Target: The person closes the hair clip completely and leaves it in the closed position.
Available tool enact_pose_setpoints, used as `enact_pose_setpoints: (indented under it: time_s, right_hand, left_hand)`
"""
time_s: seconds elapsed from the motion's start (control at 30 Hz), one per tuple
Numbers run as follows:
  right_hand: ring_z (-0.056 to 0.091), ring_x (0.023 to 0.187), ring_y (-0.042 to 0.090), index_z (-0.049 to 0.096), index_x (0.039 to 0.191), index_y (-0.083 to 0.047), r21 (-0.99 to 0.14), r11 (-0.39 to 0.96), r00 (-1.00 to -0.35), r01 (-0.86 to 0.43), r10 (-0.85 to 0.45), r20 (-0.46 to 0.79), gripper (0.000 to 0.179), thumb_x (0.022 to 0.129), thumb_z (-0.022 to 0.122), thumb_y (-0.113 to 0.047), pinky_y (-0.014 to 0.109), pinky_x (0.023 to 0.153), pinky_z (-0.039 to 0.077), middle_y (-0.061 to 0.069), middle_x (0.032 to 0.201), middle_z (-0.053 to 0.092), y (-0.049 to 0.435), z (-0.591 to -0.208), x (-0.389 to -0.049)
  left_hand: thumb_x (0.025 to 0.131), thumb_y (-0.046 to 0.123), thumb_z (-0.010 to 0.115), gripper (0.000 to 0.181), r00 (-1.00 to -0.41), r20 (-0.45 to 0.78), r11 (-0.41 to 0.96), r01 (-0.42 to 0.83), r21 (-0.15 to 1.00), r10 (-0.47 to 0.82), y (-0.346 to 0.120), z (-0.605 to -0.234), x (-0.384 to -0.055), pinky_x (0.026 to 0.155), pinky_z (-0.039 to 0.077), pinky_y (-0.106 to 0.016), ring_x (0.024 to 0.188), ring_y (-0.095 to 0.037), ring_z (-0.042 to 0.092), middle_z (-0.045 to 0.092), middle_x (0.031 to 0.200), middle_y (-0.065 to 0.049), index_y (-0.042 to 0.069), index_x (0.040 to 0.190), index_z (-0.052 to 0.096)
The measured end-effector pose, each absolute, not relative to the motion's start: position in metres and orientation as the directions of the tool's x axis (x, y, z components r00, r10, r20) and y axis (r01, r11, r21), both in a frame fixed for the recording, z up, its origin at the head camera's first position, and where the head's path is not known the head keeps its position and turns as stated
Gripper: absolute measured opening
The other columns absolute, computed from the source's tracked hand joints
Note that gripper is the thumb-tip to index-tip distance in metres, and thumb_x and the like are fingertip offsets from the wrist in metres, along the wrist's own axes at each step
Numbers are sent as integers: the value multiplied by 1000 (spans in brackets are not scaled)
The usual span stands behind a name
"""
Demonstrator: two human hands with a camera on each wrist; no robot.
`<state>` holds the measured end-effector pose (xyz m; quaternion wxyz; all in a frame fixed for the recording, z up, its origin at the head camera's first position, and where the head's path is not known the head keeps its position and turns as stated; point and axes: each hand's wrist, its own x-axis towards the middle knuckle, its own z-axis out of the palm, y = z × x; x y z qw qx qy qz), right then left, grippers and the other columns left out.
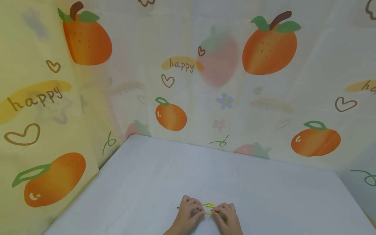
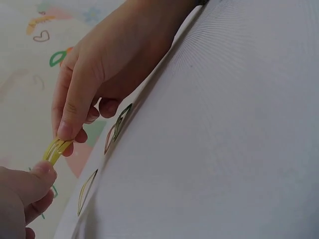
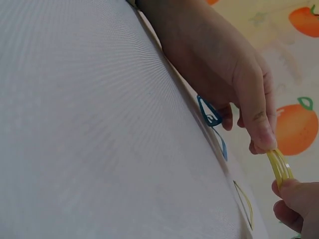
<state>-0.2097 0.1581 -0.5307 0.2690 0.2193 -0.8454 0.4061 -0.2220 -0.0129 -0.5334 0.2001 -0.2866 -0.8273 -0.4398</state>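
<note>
Near the front of the table, my left hand [image 1: 189, 210] and right hand [image 1: 227, 217] pinch opposite ends of a yellow snap hair clip [image 1: 209, 212]. Both wrist views show this clip [image 2: 57, 150] raised between the two thumbs and fingertips. Just beyond it, a second yellow hair clip [image 1: 209, 205] lies on the cloth. Past my right hand, the left wrist view shows a dark green hair clip [image 2: 119, 123] and a reddish one [image 2: 108, 141]. Beside my left hand, the right wrist view shows blue hair clips [image 3: 209, 111].
A white cloth [image 1: 182, 169] covers the table. Hanging sheets printed with oranges, hearts and the word "happy" form a wall [image 1: 132, 65] behind it and another [image 1: 26, 78] along the left.
</note>
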Motion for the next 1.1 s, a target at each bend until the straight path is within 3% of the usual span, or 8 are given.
enact_pose_setpoints:
  time_s: [0.17, 0.47, 0.63, 0.8, 1.1]
  right_hand:
    - [29, 61, 1, 58, 72, -24, -551, 596, -756, -584, -152, 637, 14, 65, 63, -13, 15, 51, 25, -20, 70, 45, 159, -533, -211]
    - [29, 63, 3, 60, 79, -15, -476, 599, -694, -643, -193, 694, 20, 60, 66, -14, 16, 53, 24, -15, 72, 45, 160, -534, -213]
    - [31, 66, 6, 57, 87, -13, -397, 609, -629, -687, -225, 744, 31, 59, 67, -20, 18, 56, 24, -7, 77, 44, 161, -530, -214]
    - [32, 62, 10, 59, 78, -12, -370, 560, -559, -741, -210, 802, 23, 57, 67, -12, 18, 53, 26, -4, 73, 46, 160, -524, -214]
    - [32, 64, 8, 61, 74, -12, -385, 591, -592, -709, -202, 780, 23, 52, 70, -14, 17, 50, 30, -7, 73, 45, 161, -527, -212]
  left_hand:
    - [69, 25, 59, 5, -739, 610, 477, 661, 579, 284, -12, -531, -223, 61, 23, -23, 71, -6, 29, 48, 75, 14, 24, 65, 56]
    - [68, 28, 58, 9, -701, 662, 492, 689, 532, 265, -13, -531, -224, 60, 24, -22, 69, -7, 30, 47, 73, 14, 21, 64, 58]
    - [70, 27, 56, 8, -706, 654, 468, 691, 550, 274, -13, -533, -224, 60, 24, -22, 70, -7, 30, 47, 75, 13, 21, 65, 58]
    - [70, 26, 57, 8, -689, 668, 443, 711, 546, 281, -13, -534, -224, 61, 25, -22, 71, -7, 31, 48, 75, 12, 20, 65, 58]
    - [68, 29, 59, 9, -712, 653, 520, 672, 527, 259, -12, -538, -225, 62, 24, -24, 73, -8, 30, 47, 78, 13, 21, 67, 60]
